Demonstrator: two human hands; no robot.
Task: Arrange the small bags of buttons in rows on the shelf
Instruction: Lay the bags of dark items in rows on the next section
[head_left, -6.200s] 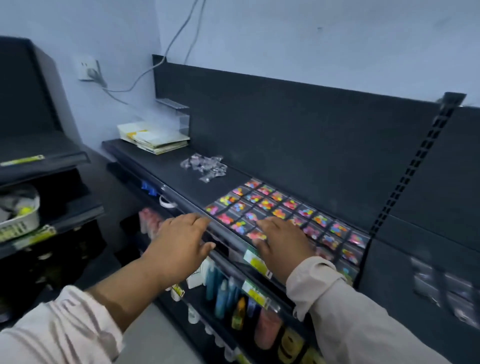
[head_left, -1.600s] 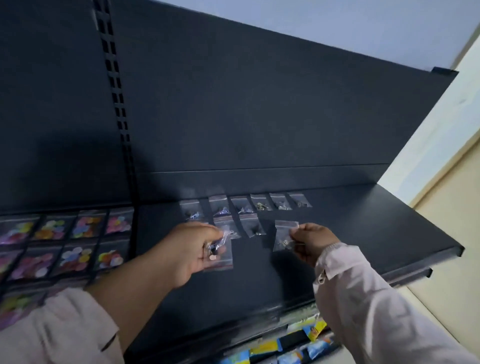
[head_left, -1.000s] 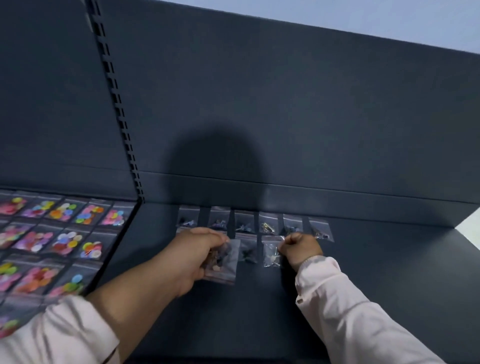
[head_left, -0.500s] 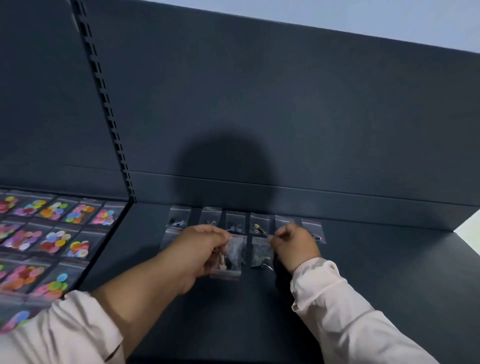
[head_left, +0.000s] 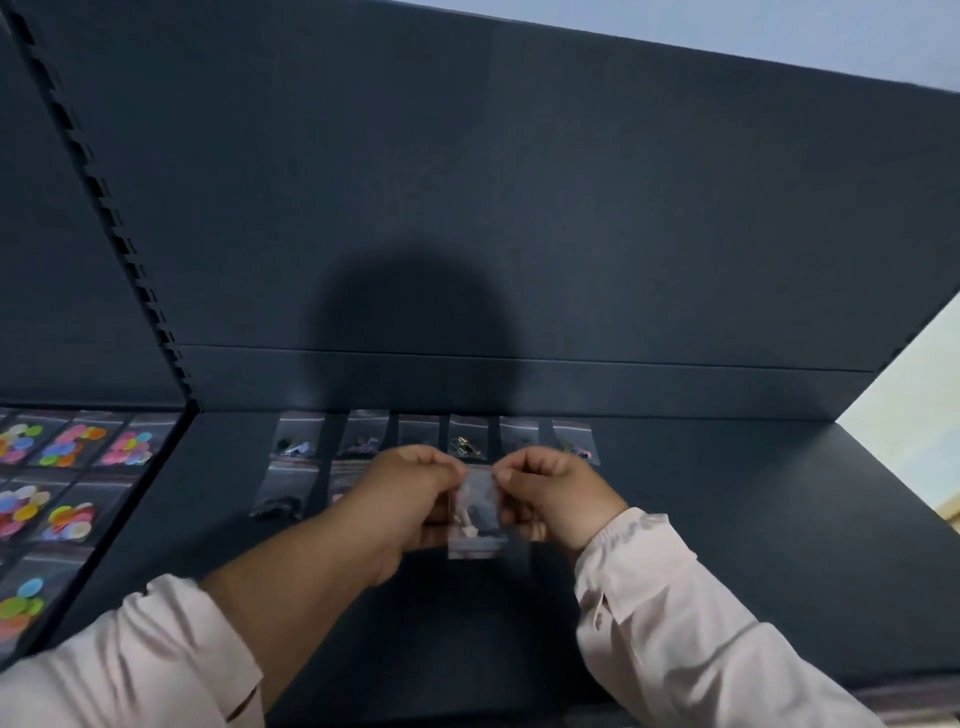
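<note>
1. My left hand (head_left: 410, 499) and right hand (head_left: 558, 491) meet over the shelf (head_left: 727, 545). Each pinches the top edge of one small clear bag (head_left: 478, 514) between thumb and curled fingers.
2. The bag hangs between my hands, in front of the laid-out rows. It is blurred. A pale button shows low inside, and I cannot tell whether more bags lie behind it.
3. Half a second ago my right hand was at 3 o'clock of the left, pinching a separate bag down in the second row. Now it has come across to the bag my left hand held.
4. At 12 o'clock of my hands, the back row (head_left: 467, 444) of six bags lies along the back panel (head_left: 571, 234), as before.
5. At 9 o'clock lies the second row (head_left: 283, 493): one bag in full view, and another half hidden by my left hand.
6. Further out at 9 o'clock, the bags of coloured buttons (head_left: 67, 447) lie in rows on the neighbouring shelf section.
</note>
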